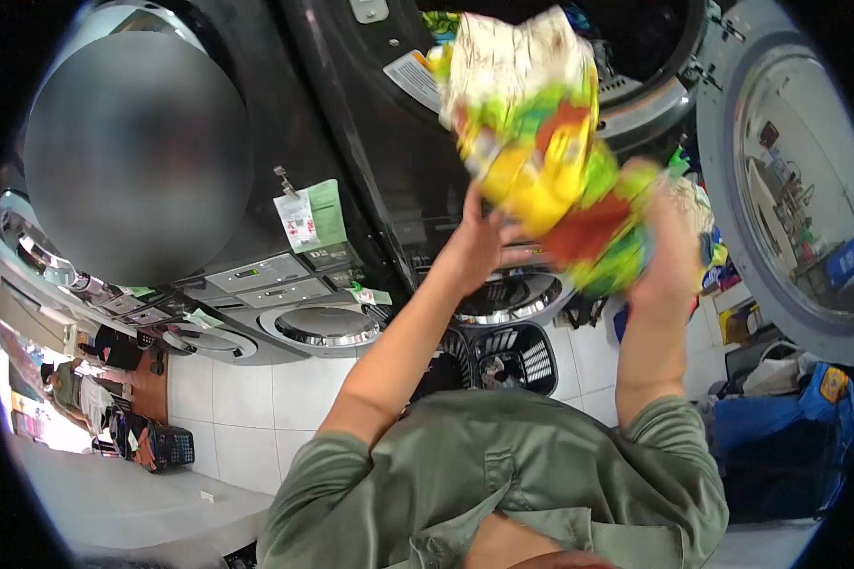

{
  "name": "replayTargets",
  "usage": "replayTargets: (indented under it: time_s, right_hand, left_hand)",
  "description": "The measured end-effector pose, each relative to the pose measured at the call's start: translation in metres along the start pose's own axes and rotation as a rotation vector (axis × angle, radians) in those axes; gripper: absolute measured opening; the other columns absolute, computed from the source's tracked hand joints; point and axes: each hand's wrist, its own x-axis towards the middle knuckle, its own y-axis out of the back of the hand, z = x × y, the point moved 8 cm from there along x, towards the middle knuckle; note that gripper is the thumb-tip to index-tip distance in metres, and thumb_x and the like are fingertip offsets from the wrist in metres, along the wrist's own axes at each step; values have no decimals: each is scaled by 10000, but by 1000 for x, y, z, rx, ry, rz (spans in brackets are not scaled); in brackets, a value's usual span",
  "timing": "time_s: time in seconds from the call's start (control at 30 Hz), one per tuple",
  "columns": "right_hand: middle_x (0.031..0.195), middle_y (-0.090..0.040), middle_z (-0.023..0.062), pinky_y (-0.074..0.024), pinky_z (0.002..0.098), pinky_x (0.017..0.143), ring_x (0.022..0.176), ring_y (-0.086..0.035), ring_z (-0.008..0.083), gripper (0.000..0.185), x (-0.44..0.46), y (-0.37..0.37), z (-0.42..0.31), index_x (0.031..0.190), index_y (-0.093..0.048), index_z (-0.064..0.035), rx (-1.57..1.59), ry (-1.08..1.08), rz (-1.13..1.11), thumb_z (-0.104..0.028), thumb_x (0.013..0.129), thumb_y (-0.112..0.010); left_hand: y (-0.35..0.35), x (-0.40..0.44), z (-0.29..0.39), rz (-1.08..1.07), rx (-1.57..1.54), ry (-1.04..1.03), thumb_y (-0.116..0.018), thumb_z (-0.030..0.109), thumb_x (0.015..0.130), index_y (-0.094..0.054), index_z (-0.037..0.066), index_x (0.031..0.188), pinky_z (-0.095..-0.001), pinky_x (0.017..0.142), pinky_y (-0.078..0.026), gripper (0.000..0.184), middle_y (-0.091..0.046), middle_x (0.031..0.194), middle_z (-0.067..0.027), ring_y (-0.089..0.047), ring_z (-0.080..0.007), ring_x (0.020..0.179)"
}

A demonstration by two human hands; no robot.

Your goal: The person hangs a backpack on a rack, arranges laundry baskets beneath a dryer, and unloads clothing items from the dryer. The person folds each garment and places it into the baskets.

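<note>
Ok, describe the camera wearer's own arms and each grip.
Both arms come out of loose, olive-green short sleeves, matching the shirt, and are bare below them. The left grip is an ungloved hand with no watch or band visible. The right grip is blurred but also looks ungloved; finer details can't be made out.

Single head-worn, wide-angle view, its corners dark, directed forward and steeply down. Wearer's own shirt (pixel 531 446), very near, between 5 and 6 o'clock; left hand (pixel 479 248) and right hand (pixel 669 251) near; dark machines (pixel 351 104) faced at 11; distant person (pixel 68 387) between 8 and 9.
</note>
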Motion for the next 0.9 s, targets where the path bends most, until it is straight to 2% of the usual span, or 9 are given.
replayTargets:
  time_s: [0.13,0.27,0.33,0.47,0.6,0.63,0.73,0.8,0.9]
  right_hand:
    - [876,-590,65,-424,239,727,793,-540,130,201,-115,34,73,922,-564,31,-113,-519,-209,-107,779,-532]
    - [903,-573,112,-430,274,728,841,-545,178,212,-152,58,-31,955,-539,27,-796,267,448,-110,794,-532]
    - [955,-559,123,-434,269,736,877,-540,176,188,-151,128,-52,985,-519,25,-263,252,608,-94,850,-462]
    - [952,-562,116,-451,298,732,834,-559,180,239,-132,113,-86,1013,-502,38,-365,468,537,-141,856,-477]
    - [944,-565,113,-462,323,725,813,-562,184,275,-110,163,-98,1004,-506,26,-381,398,780,-199,847,-508]
    - [895,-579,101,-472,330,690,774,-572,201,267,-101,160,-92,964,-526,2,-179,308,696,-238,851,-498]
    - [853,-597,92,-477,351,683,750,-579,223,278,-89,152,-90,917,-547,-22,-90,30,568,-284,852,-484]
    - [818,-610,99,-489,364,673,726,-587,238,291,-74,124,-82,883,-557,-33,49,-80,465,-306,856,-462]
    - [806,-611,114,-499,359,672,711,-594,236,278,-68,104,-57,860,-557,-33,81,-274,274,-290,860,-451]
  left_hand:
    - [1,26,-13,53,99,140,-561,283,786,-457,103,1136,-254,652,-458,407,-545,1023,-84,-554,-178,862]
    - [46,-9,-58,4,942,472,-612,339,745,-543,64,975,-237,450,-446,365,-590,744,-63,-581,-156,585]
    - [81,-34,-58,244,1147,730,-591,334,757,-580,32,881,-281,411,-437,327,-558,598,-39,-521,-150,445]
    - [98,-25,-5,468,1137,397,-599,338,735,-597,-15,710,-299,453,-410,354,-577,598,-65,-523,-153,498]
    - [49,-48,72,499,1589,-490,-616,243,697,-585,-10,806,-359,691,-426,277,-591,835,-112,-555,-219,773]
    - [15,-68,89,411,1732,-928,-616,268,701,-541,-14,971,-379,835,-365,397,-481,1116,-156,-456,-285,1019]
    - [20,-130,63,493,1574,-1139,-698,443,588,-165,35,1304,-458,972,-204,981,-189,1345,-164,-189,-338,1230]
    - [105,-145,-8,851,2184,-447,-694,544,540,-40,62,1331,-538,967,-137,1134,-110,1384,-141,-117,-339,1262]
    - [241,-174,-177,662,908,488,-570,629,626,-263,49,1273,-521,928,-201,922,-275,1298,-132,-240,-326,1197]
